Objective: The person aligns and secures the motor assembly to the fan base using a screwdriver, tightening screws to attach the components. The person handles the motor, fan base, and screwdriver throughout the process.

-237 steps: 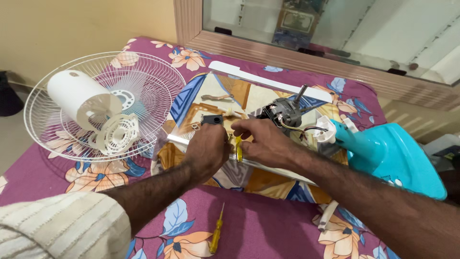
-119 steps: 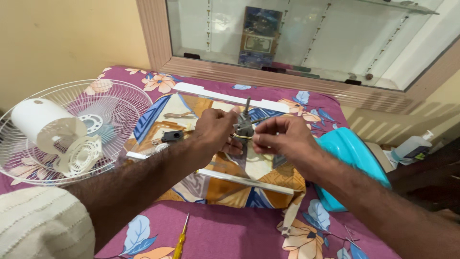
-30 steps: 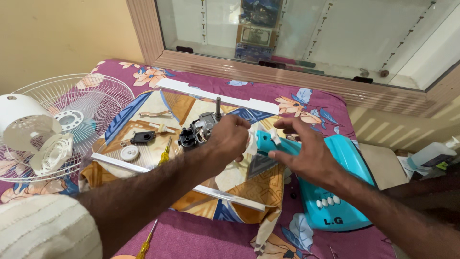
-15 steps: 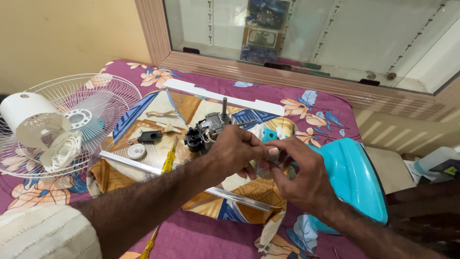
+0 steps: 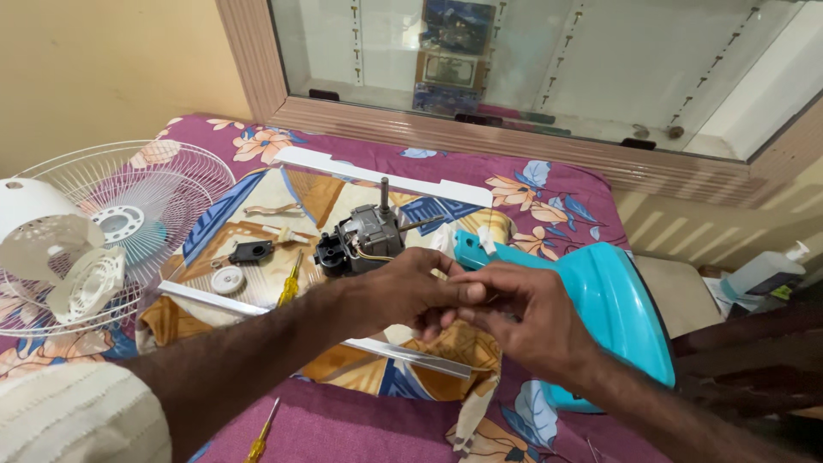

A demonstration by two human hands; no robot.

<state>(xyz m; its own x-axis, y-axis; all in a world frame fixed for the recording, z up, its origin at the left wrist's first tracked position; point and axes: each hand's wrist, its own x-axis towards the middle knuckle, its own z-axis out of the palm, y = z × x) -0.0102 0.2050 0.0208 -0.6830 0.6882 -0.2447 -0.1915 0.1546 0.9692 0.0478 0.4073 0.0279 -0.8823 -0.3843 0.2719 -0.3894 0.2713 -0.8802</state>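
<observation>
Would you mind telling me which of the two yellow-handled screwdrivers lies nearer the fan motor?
The screwdriver on the patterned cloth, just left of the fan motor. The other screwdriver lies at the picture's bottom edge, under the left forearm.

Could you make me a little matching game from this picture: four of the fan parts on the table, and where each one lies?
Things:
1. fan motor
2. turquoise fan base
3. white wire guard
4. yellow screwdriver

Places:
A. at the far left of the table
B. just left of the motor, on the patterned cloth
C. right of the hands, near the table's right edge
D. in the middle, just beyond the left hand

Pairs: 1-D, 2-C, 3-A, 4-B
</observation>
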